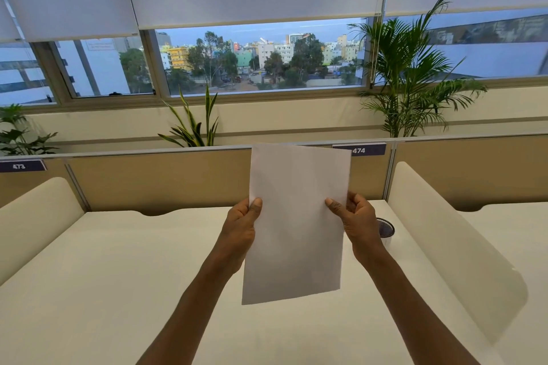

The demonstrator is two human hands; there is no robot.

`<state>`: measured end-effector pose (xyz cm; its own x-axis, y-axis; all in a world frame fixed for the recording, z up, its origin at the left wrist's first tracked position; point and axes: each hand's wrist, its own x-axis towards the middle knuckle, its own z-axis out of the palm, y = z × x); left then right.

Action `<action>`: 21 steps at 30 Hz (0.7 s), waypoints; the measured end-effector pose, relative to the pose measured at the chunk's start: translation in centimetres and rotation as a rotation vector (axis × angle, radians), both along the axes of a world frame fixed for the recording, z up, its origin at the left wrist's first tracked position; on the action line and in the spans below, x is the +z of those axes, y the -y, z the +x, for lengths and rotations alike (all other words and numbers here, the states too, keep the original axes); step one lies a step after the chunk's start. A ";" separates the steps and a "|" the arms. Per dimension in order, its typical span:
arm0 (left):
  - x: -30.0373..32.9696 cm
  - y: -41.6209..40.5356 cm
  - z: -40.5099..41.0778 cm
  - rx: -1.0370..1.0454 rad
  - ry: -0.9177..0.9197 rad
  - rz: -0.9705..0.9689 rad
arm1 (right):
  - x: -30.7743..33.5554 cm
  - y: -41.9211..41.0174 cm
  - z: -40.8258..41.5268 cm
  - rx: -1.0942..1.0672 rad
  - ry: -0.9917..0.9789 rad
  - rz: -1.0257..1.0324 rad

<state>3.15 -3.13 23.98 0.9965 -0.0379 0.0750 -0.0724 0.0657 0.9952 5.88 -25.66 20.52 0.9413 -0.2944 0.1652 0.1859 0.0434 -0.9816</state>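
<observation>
A blank white sheet of paper (296,222) is held upright in the air above the white desk (118,275). My left hand (241,228) pinches its left edge, thumb on the front and fingers behind. My right hand (357,222) pinches the right edge the same way. Both forearms reach up from the bottom of the view. The sheet is flat and tilts slightly to the right.
A dark mesh cup (385,228) stands on the desk behind my right hand. White side dividers (444,231) flank the desk, with a beige back panel (163,181). Potted plants (409,83) and a window lie beyond.
</observation>
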 end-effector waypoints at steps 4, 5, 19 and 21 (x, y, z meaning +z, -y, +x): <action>0.1 0.7 0.2 0.030 0.024 0.014 | -0.8 -0.7 -0.2 -0.192 -0.024 -0.378; 0.1 0.9 0.2 0.043 0.030 0.018 | -0.9 -1.2 -0.6 -0.195 -0.009 -0.451; 1.0 6.5 -0.6 0.323 0.106 0.019 | -3.2 -10.3 -5.0 -0.117 0.365 -1.014; 1.2 7.2 -1.1 0.356 0.101 0.006 | -2.9 -10.1 -5.0 -0.204 0.385 -1.056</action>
